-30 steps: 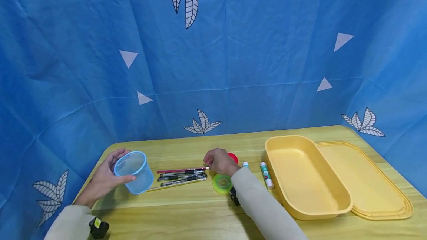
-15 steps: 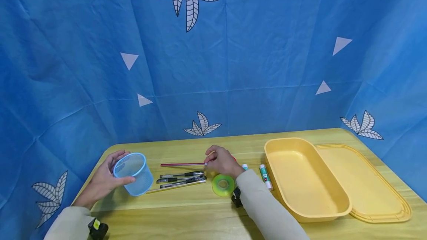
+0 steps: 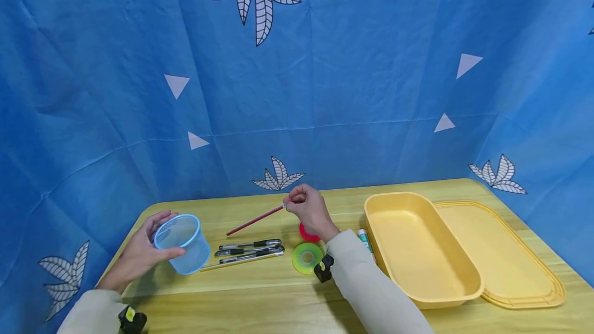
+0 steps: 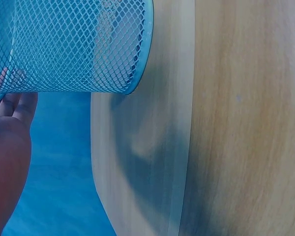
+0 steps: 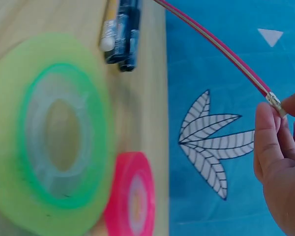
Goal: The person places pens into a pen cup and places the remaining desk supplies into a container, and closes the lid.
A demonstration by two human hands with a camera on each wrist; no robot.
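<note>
My left hand (image 3: 143, 247) grips a light-blue mesh pen cup (image 3: 197, 252) at the table's left, its mouth tilted up. In the left wrist view, fingers show under the cup's (image 4: 64, 49) side. My right hand (image 3: 313, 214) pinches a red striped pencil (image 3: 255, 221) by its metal-banded end, between thumb and fingertips. The pencil slants down to the left, above the table. Several black-and-clear pens (image 3: 248, 252) lie between the hands, with a yellow pencil (image 3: 217, 267) along their near side. Below the right hand are a yellow-green tape roll (image 3: 298, 264) and a red tape roll (image 3: 308, 235).
A glue stick (image 3: 364, 238) lies beside a yellow plastic box (image 3: 422, 256), partly covered by the right sleeve. The box's flat yellow lid (image 3: 506, 256) lies to its right. A blue patterned cloth (image 3: 352, 92) hangs behind the table.
My right hand has lifted the red pencil off the table beside the pens, moving up and tilting it. The red tape roll shows more now. My left hand stays on the cup.
</note>
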